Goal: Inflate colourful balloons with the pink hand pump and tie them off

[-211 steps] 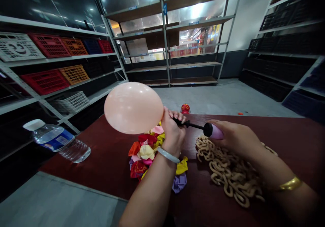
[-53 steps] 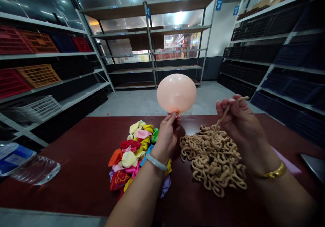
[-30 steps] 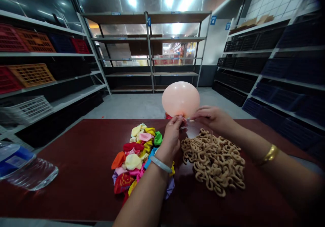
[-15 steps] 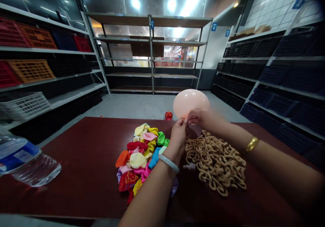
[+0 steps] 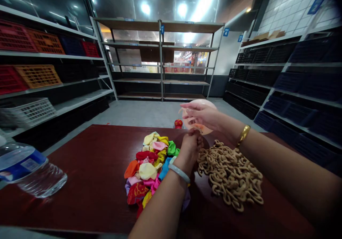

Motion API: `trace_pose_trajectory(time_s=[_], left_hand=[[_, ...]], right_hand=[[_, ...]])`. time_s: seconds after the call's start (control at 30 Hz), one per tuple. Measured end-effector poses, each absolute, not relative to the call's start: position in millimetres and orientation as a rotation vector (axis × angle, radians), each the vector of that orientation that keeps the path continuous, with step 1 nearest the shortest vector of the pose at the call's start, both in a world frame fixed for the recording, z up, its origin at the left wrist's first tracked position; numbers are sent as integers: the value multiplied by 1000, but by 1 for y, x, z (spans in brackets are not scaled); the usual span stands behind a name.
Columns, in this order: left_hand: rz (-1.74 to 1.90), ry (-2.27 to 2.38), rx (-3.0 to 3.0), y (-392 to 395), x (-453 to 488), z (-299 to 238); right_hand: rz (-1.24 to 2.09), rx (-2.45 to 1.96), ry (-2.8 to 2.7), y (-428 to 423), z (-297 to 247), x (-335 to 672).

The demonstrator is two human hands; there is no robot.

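Note:
My left hand (image 5: 191, 145) is closed in a fist round the neck of a pale peach balloon (image 5: 201, 128), held just above the dark red table (image 5: 88, 167). My right hand (image 5: 203, 114) sits in front of the balloon and hides most of it. Its fingers curl against the balloon, and a thin tan loop shows at the fingertips. A heap of tan loops (image 5: 232, 178) lies under my right forearm. A pile of limp coloured balloons (image 5: 152, 167) lies left of my left wrist.
A clear water bottle (image 5: 26, 171) lies on its side at the table's left edge. A small red object (image 5: 178, 123) stands at the far edge. Metal shelves line both sides, with an orange crate (image 5: 37, 75) and a white basket (image 5: 29, 111) on the left.
My right hand has risen from the balloon's neck and now covers the balloon. My left fist has dropped slightly with the neck. The view shifted a little.

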State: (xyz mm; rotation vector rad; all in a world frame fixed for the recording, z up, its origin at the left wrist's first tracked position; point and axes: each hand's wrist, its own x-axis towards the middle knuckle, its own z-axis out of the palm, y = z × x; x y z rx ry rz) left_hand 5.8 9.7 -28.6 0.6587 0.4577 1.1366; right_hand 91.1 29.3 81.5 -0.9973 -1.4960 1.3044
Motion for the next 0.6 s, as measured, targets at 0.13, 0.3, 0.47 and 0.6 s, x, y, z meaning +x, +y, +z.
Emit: trace_pose_trajectory(time_s=[0.13,0.3,0.47,0.6], left_hand=[[1133,439,644,13,1,-26],[1090,408,598,11,-2,-20],[1044,324,558,2,-1,-12],[974,301,499,4,-3,-11]], right_hand=[[1191,-1198,-1627,11,61,119],[1226,-1393,-1633,4,1,147],[1249,-1176,-1534,11,-21,130],[1231,-1074,-1590,16,-18,122]])
